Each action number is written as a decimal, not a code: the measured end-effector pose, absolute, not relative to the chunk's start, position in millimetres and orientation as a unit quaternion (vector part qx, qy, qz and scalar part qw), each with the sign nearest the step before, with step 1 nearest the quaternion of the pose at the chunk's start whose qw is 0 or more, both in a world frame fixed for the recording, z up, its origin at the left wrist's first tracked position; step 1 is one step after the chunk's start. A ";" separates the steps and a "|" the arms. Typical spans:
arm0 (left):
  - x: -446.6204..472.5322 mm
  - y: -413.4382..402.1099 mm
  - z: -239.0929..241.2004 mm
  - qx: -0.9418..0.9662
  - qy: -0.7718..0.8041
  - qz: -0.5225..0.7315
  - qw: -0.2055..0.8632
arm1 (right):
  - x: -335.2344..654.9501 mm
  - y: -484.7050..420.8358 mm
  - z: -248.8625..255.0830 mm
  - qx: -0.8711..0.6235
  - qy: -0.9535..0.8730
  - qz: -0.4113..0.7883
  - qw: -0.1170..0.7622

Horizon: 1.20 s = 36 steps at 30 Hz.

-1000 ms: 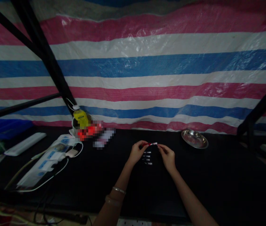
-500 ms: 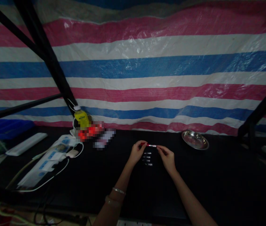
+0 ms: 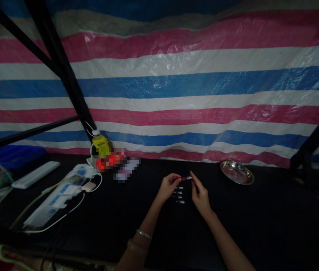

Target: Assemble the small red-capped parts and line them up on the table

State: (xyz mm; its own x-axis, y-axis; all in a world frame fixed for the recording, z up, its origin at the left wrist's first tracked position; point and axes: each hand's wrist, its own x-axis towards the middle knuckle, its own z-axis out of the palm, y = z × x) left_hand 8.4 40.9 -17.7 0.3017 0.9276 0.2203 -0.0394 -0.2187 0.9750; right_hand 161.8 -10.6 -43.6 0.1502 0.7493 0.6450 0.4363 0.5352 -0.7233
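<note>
My left hand [image 3: 167,187] pinches the red end of a small red and silver piece [image 3: 184,178] held above the black table [image 3: 261,226]. My right hand [image 3: 199,194] sits just right of it, fingers raised, with a fingertip at the piece's silver tip. Whether the right fingers grip it is unclear. Several small silver pieces [image 3: 178,194] lie in a short column on the table between my hands.
A steel dish [image 3: 237,172] rests at the back right. At the back left stand a yellow bottle [image 3: 100,145], a white power strip with cables [image 3: 60,192] and a white flat bar [image 3: 35,174]. A striped tarp [image 3: 176,86] hangs behind; black frame bars cross on the left.
The view has tilted slightly, so everything sits lower in frame. My right hand has loosened from pinching the piece's right end and its fingers now point upward beside it.
</note>
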 end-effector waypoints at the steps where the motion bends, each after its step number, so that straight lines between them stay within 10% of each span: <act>1: 8.0 41.5 -17.8 0.616 0.357 0.475 0.517 | 160.3 -11.5 -42.1 -0.459 -0.646 0.123 0.598; 24: 6.6 34.2 -8.7 0.500 0.345 0.398 0.687 | 150.5 -26.1 -24.1 -0.459 -0.561 0.011 0.689; 36: -1.6 45.9 -16.3 0.510 0.432 0.493 0.557 | 159.1 -11.2 -32.1 -0.478 -0.589 0.064 0.648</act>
